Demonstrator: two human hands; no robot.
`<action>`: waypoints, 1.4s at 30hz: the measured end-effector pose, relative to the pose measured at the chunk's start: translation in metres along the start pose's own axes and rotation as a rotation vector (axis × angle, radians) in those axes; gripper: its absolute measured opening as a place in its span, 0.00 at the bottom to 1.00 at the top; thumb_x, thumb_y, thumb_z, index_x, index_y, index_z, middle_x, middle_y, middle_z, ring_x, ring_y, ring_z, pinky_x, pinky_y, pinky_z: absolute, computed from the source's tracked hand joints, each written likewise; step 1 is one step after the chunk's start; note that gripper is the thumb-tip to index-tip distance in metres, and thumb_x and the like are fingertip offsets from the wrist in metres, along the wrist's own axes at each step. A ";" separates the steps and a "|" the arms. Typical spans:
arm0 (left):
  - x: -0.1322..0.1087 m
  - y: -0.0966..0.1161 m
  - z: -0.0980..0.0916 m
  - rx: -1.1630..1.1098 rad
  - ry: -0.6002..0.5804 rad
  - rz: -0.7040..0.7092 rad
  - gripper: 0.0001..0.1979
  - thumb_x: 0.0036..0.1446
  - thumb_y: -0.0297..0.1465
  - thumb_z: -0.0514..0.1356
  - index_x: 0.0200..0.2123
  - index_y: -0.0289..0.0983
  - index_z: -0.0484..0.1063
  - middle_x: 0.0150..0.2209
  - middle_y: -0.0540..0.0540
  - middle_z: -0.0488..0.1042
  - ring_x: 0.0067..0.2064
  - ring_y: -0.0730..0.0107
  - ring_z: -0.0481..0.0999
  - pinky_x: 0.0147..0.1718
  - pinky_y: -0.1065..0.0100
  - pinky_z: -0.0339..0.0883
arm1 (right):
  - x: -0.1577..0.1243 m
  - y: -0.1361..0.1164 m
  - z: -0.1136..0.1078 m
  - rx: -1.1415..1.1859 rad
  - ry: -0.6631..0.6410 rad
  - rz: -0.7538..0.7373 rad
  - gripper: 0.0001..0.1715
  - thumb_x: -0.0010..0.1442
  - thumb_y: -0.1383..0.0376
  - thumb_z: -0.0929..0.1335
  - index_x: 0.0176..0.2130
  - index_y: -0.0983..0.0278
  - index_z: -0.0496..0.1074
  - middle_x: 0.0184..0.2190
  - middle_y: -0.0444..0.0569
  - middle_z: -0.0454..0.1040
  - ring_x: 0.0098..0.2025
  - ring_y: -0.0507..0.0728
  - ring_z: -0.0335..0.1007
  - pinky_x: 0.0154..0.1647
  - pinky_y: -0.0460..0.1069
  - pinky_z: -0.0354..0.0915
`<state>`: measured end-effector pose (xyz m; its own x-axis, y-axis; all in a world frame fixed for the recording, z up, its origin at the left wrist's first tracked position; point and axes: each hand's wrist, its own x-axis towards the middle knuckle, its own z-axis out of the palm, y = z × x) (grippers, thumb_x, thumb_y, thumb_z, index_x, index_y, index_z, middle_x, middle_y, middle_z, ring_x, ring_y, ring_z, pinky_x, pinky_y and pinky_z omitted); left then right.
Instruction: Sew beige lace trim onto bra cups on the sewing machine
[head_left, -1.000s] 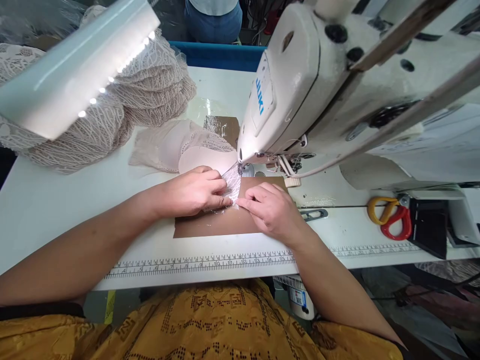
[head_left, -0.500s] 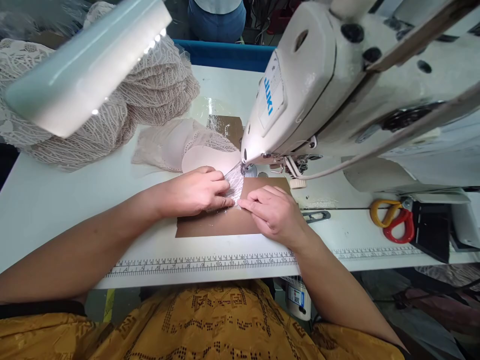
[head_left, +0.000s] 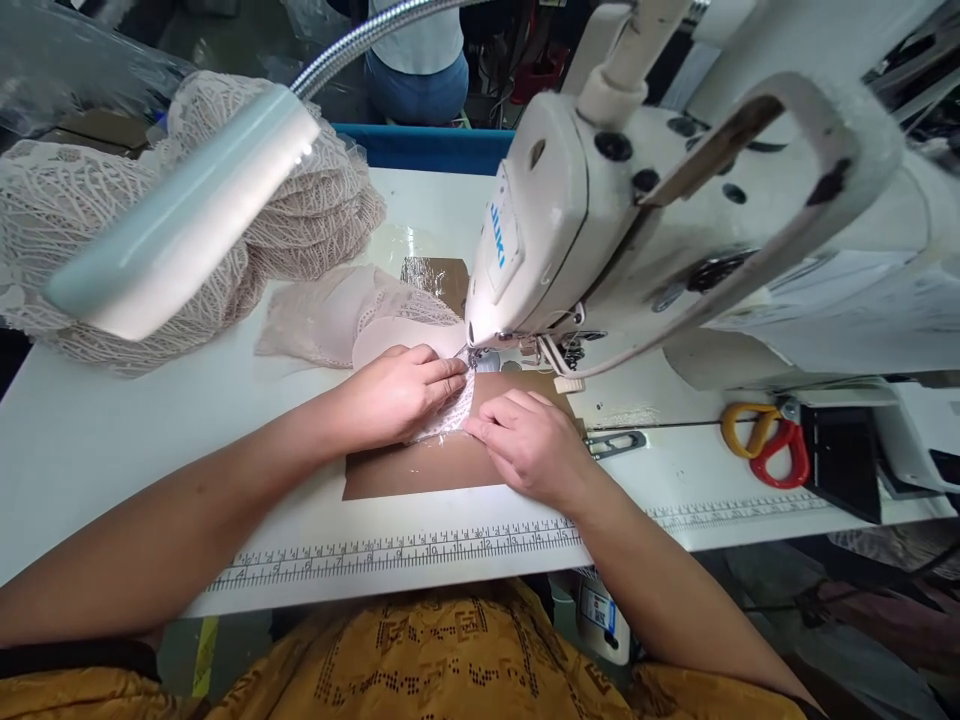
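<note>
A piece of white lace fabric [head_left: 454,410] lies below the needle area of the white sewing machine [head_left: 555,220]. My left hand [head_left: 397,395] is closed on its left side, fingertips close to the presser foot [head_left: 472,357]. With thumb and forefinger, my right hand [head_left: 529,440] pinches the near right corner of the lace. Behind my left hand, a smooth pale pink cup [head_left: 397,340] and sheer beige mesh [head_left: 300,320] spread to the left. Brown tape [head_left: 420,470] covers the table under both hands. My left fingertips partly hide the lace's edge.
A lamp [head_left: 187,210] hangs over a heap of beige lace [head_left: 315,220] at left. Thread snips [head_left: 616,443] lie right of my right hand, with red-and-yellow-handled scissors [head_left: 780,445] farther right. A ruler strip [head_left: 405,555] runs along the front edge. A person [head_left: 416,70] sits beyond.
The view has shifted, so the table and machine appear lower and farther left. My left fingers have drawn back from the lace's near corner toward the presser foot; my right hand stays at that corner.
</note>
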<state>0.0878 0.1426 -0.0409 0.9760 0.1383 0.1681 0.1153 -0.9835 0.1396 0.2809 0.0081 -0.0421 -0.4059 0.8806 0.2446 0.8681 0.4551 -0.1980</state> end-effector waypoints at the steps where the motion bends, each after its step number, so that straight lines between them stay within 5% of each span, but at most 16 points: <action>1: 0.001 0.000 0.000 0.001 -0.011 0.002 0.18 0.65 0.28 0.52 0.56 0.31 0.68 0.58 0.39 0.70 0.45 0.58 0.69 0.45 0.60 0.66 | 0.000 0.000 0.000 -0.003 0.008 0.000 0.15 0.58 0.75 0.64 0.41 0.62 0.76 0.33 0.46 0.73 0.35 0.55 0.58 0.36 0.50 0.52; 9: 0.005 0.000 -0.005 0.017 -0.072 0.021 0.20 0.65 0.28 0.52 0.57 0.27 0.67 0.61 0.36 0.67 0.46 0.56 0.68 0.45 0.58 0.65 | 0.002 -0.001 -0.001 -0.035 0.014 0.049 0.16 0.58 0.75 0.64 0.41 0.63 0.76 0.31 0.46 0.73 0.35 0.55 0.59 0.35 0.50 0.51; 23: 0.002 -0.006 -0.007 0.044 -0.056 0.060 0.20 0.65 0.28 0.52 0.58 0.34 0.67 0.60 0.39 0.68 0.49 0.57 0.69 0.47 0.58 0.63 | 0.006 0.002 0.003 -0.140 0.081 0.165 0.17 0.62 0.73 0.62 0.45 0.64 0.77 0.32 0.47 0.74 0.32 0.55 0.61 0.32 0.50 0.55; 35: 0.000 -0.005 -0.008 0.000 -0.031 0.096 0.11 0.65 0.25 0.54 0.47 0.37 0.73 0.56 0.42 0.72 0.49 0.61 0.71 0.47 0.61 0.63 | 0.005 0.002 0.003 -0.087 0.099 0.163 0.20 0.61 0.74 0.63 0.48 0.63 0.77 0.34 0.47 0.74 0.33 0.55 0.60 0.31 0.50 0.54; 42: 0.000 -0.003 -0.008 0.035 -0.044 0.086 0.17 0.67 0.26 0.51 0.56 0.37 0.68 0.57 0.42 0.71 0.47 0.60 0.72 0.46 0.60 0.63 | 0.006 0.004 0.005 -0.107 0.086 0.168 0.17 0.61 0.74 0.63 0.45 0.64 0.77 0.33 0.47 0.74 0.32 0.55 0.59 0.32 0.50 0.54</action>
<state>0.0861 0.1467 -0.0332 0.9897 0.0489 0.1346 0.0366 -0.9950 0.0927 0.2802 0.0156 -0.0464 -0.2316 0.9263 0.2973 0.9486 0.2828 -0.1422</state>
